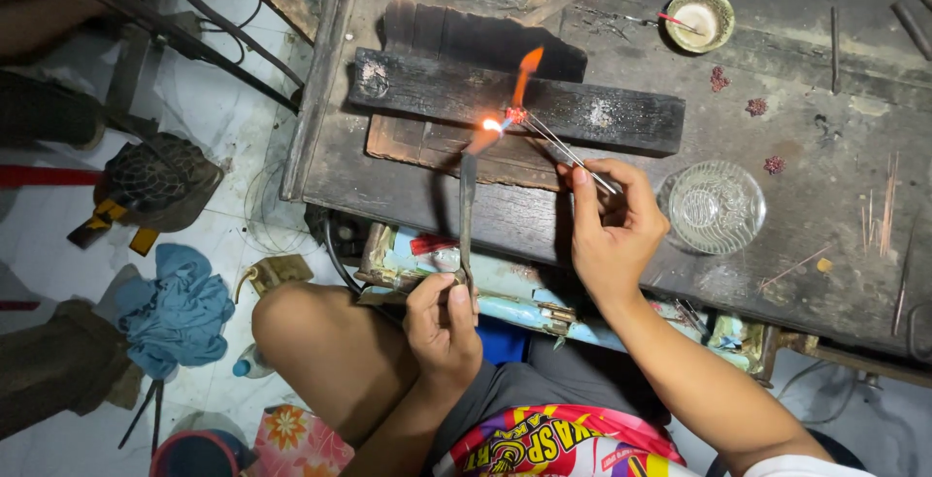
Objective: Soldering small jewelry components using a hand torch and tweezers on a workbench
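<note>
We see even, soft daylight, brighter on pale floor [223, 234] at left; torch flame [524, 74] glows orange, blown out at tip; dark bench [777, 273] underexposed; frame sharp, slight wide-angle bend at edges.

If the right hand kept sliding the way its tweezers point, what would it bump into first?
Probably the small glowing red piece at the tweezers' tips, resting on the charred wooden block. The right hand points up-left towards it, right where the flame burns. Depth is hard to judge.

- We see bare arms, no sleeves to the elbows; left hand [442, 317], right hand [612, 230].
- Grey shorts [524, 385], bare knee.
- Bright printed cloth [558, 443] at the waist.
</note>
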